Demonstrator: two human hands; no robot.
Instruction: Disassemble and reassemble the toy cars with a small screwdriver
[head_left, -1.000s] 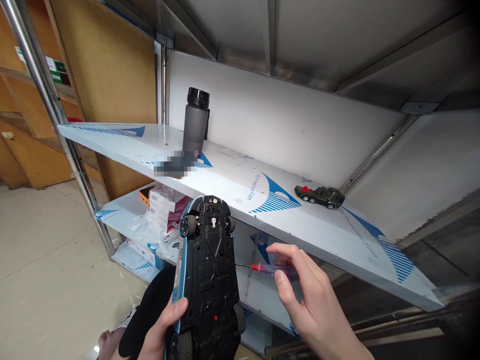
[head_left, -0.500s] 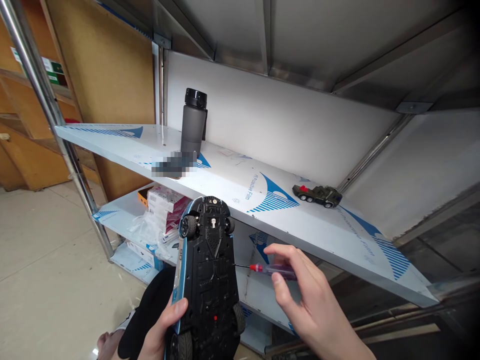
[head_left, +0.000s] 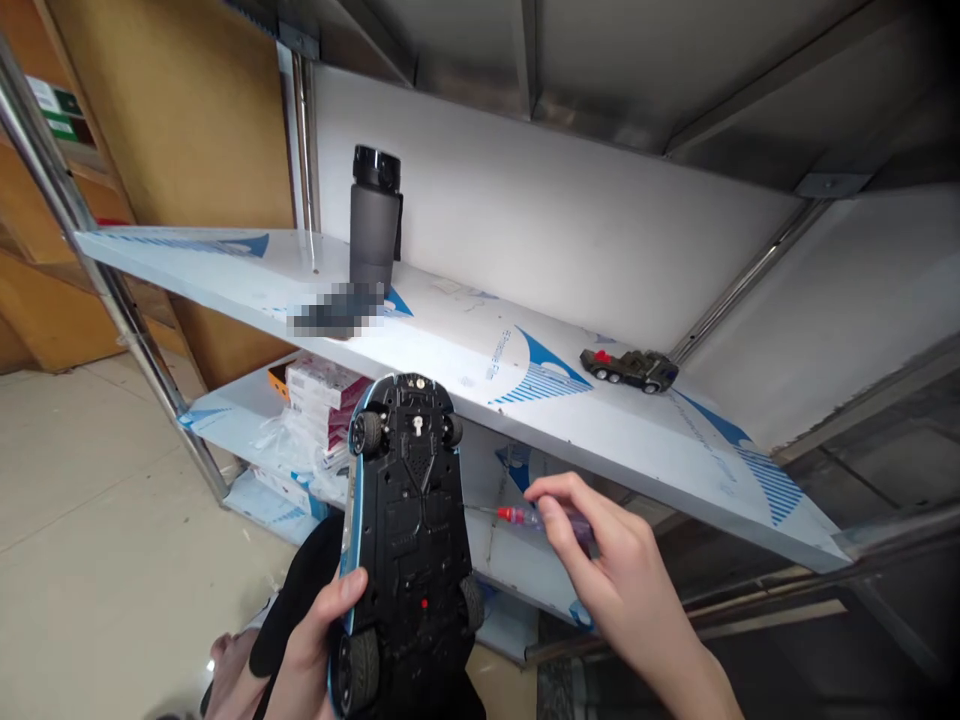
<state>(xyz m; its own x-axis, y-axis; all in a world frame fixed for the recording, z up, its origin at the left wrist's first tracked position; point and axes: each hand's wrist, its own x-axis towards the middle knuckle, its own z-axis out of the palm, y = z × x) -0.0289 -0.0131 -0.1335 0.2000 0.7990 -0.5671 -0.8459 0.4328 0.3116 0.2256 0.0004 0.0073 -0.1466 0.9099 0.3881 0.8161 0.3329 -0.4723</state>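
Note:
A blue toy car (head_left: 420,510) is held with its black underside facing me. My left hand (head_left: 319,630) grips it along its left side, the thumb lying on the edge near a rear wheel; the other fingers are hidden behind the car. To the right of the car, my right hand (head_left: 611,570) is closed round the purple, see-through handle of a screwdriver (head_left: 525,516) with a red collar. The thin shaft points left at the car's right edge. Whether its tip touches the car I cannot tell.
A metal shelf (head_left: 450,385) with printed film runs across in front. On it stand a dark bottle (head_left: 375,225), a blurred-out dark object (head_left: 337,310) and a green toy truck (head_left: 630,368). Boxes (head_left: 322,395) sit on the lower shelf. A steel post (head_left: 124,310) rises at left.
My right index finger and thumb have come together on the screwdriver handle. The view has shifted a little, so shelf, bottle and car appear slightly higher and further left.

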